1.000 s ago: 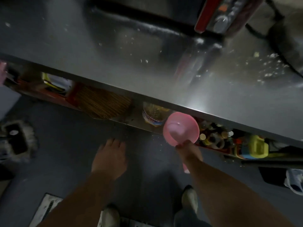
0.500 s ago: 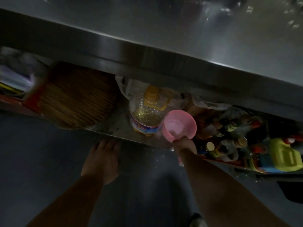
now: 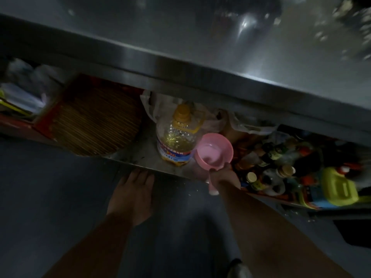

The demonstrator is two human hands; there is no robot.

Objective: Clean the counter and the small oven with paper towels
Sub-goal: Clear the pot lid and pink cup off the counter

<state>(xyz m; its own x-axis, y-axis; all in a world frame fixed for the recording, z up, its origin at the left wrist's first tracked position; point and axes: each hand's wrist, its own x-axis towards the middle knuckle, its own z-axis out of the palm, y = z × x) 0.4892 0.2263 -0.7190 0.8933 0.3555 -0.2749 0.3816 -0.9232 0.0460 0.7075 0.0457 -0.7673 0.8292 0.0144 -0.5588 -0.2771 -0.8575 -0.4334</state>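
Observation:
The steel counter (image 3: 180,37) fills the top of the view, with pale crumbs scattered at its far right. Under it runs a lower shelf (image 3: 144,155). My right hand (image 3: 222,176) grips the handle of a pink plastic scoop (image 3: 213,152) with a little water in it, held over the shelf beside a big bottle of yellow cooking oil (image 3: 177,137). My left hand (image 3: 132,195) hangs flat with straight fingers, its fingertips at the shelf's front edge, holding nothing. The small oven and paper towels are out of view.
A round woven mat (image 3: 94,123) leans on the shelf at the left. Crumpled plastic bags (image 3: 156,105) sit behind the oil bottle. Several small bottles and jars (image 3: 269,169) and a lime-green container (image 3: 339,189) crowd the shelf's right. Dark floor lies below.
The view has dropped from the countertop and oven toward the lower shelf. My right hand has carried the pink scoop down beside the oil bottle; my left hand has neared the shelf edge.

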